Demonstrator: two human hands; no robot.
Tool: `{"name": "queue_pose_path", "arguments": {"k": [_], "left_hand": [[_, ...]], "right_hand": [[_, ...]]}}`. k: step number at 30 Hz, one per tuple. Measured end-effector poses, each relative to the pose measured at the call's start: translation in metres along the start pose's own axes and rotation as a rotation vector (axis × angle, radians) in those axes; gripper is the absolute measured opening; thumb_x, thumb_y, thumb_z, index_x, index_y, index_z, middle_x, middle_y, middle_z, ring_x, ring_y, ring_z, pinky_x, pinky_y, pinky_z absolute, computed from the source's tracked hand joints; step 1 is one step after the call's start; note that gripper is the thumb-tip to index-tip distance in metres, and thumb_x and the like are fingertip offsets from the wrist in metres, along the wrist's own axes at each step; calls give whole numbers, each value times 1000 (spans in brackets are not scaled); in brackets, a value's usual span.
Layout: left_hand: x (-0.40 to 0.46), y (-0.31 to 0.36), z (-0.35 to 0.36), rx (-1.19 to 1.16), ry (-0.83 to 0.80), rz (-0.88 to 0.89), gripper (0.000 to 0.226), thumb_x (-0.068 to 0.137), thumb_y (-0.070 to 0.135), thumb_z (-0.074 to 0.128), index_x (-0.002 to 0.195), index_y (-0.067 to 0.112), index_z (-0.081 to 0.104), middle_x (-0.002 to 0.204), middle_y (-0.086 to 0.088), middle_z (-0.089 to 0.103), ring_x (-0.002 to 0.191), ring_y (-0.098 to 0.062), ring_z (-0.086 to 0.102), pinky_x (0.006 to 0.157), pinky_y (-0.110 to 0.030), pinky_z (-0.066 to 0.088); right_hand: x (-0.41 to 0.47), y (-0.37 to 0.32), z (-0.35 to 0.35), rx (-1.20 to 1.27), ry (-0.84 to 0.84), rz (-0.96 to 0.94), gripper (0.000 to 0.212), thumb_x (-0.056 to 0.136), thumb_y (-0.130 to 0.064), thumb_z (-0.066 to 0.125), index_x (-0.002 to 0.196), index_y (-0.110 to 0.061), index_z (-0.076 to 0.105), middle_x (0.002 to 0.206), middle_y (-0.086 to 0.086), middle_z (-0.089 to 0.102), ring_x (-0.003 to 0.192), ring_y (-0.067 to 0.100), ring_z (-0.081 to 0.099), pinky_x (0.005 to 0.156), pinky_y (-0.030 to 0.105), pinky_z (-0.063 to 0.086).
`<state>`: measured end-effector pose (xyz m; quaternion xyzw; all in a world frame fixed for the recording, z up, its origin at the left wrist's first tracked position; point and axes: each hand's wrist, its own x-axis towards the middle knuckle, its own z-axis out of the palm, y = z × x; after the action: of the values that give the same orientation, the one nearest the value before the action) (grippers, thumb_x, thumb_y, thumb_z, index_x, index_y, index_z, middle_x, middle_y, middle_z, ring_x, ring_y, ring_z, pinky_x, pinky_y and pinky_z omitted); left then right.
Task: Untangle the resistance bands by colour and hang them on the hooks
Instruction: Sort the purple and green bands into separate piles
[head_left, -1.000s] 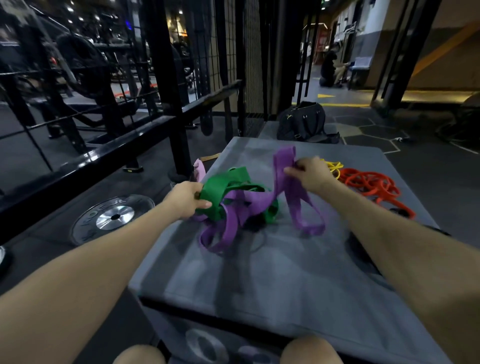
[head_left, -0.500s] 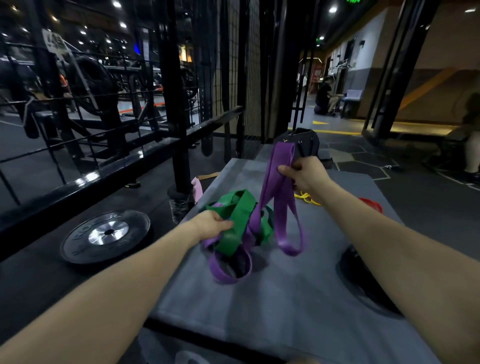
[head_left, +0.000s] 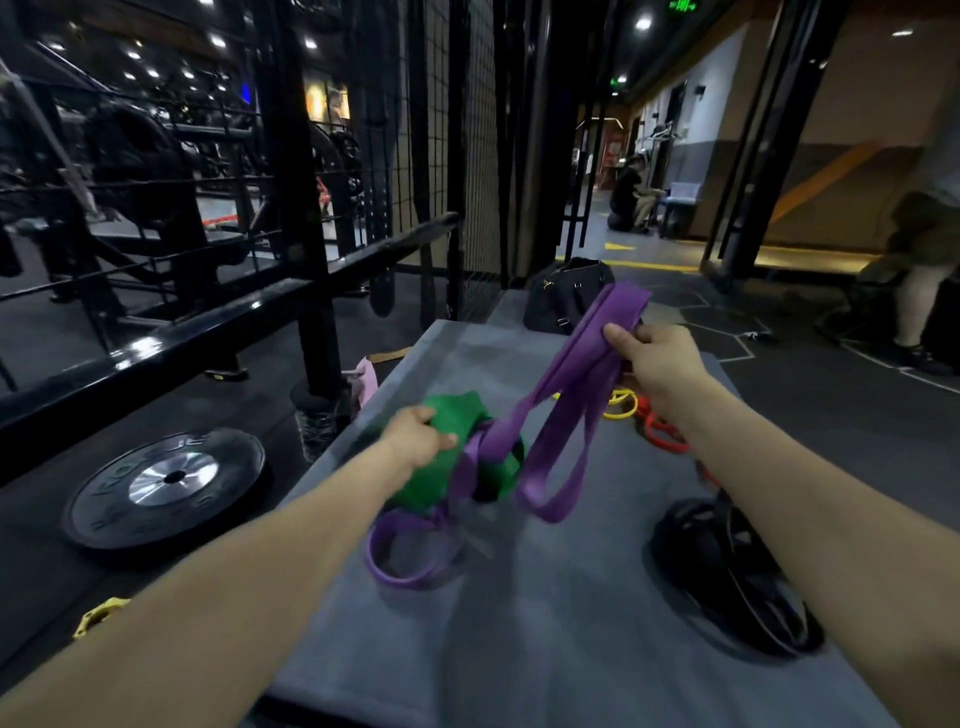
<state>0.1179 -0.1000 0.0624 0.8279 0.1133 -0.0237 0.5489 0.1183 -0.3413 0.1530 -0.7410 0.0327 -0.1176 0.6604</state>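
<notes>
A purple band (head_left: 566, 395) and a green band (head_left: 441, 467) are tangled together over a grey padded box (head_left: 545, 623). My right hand (head_left: 654, 364) grips the purple band high, and its loops hang down from that grip. My left hand (head_left: 415, 436) holds the green band lower and to the left. More purple loops (head_left: 410, 551) trail under the green band onto the box. Yellow bands (head_left: 621, 402) and orange-red bands (head_left: 662, 431) lie on the box behind my right wrist, partly hidden. A black band (head_left: 737, 566) lies coiled at the box's right.
A black weight plate (head_left: 166, 483) lies on the floor to the left, beside a black steel rack (head_left: 301, 218). A black bag (head_left: 566, 296) sits beyond the box. A person crouches far back, and another person's legs (head_left: 919, 291) are at the right edge.
My right hand has lifted the purple band higher and further right, drawing its loops up off the box. My left hand has stayed on the green band, and the view has tilted upward.
</notes>
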Motion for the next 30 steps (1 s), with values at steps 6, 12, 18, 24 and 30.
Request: {"name": "queue_pose_path", "arguments": {"k": [6, 12, 18, 24, 30], "left_hand": [[-5, 40, -53, -214, 70, 48, 32, 85, -5, 58, 116, 4, 56, 100, -15, 64, 70, -24, 63, 70, -36, 56], [-15, 76, -71, -325, 59, 89, 51, 80, 2, 66, 129, 5, 50, 121, -18, 62, 105, -33, 62, 94, -48, 50], [-39, 113, -88, -502, 25, 168, 47, 84, 1, 61, 130, 4, 49, 112, -15, 64, 93, -28, 63, 86, -43, 53], [-60, 96, -76, -645, -39, 126, 24, 93, 1, 35, 98, 4, 59, 81, -9, 60, 70, -20, 56, 66, -31, 48], [-51, 74, -71, -613, -92, 149, 39, 93, -7, 24, 106, 14, 55, 87, -5, 65, 77, -18, 61, 70, -30, 51]], "right_hand": [[9, -15, 4, 60, 57, -20, 19, 92, -14, 57, 95, 4, 61, 69, 10, 58, 60, 22, 57, 60, 35, 56], [0, -55, 3, 88, 79, -92, 25, 92, -14, 56, 68, -9, 52, 70, 9, 55, 55, 18, 57, 39, 22, 52], [-5, -98, -4, 134, 127, -147, 19, 91, -17, 58, 89, 2, 61, 73, 9, 58, 73, 27, 62, 75, 48, 57], [-10, -70, 7, -164, 142, -161, 30, 88, -23, 63, 62, -9, 57, 69, 16, 61, 48, 22, 60, 51, 36, 55], [-6, -10, 45, -374, -17, -93, 34, 83, -27, 69, 64, -2, 56, 67, 14, 56, 66, 24, 53, 66, 45, 51]]}}
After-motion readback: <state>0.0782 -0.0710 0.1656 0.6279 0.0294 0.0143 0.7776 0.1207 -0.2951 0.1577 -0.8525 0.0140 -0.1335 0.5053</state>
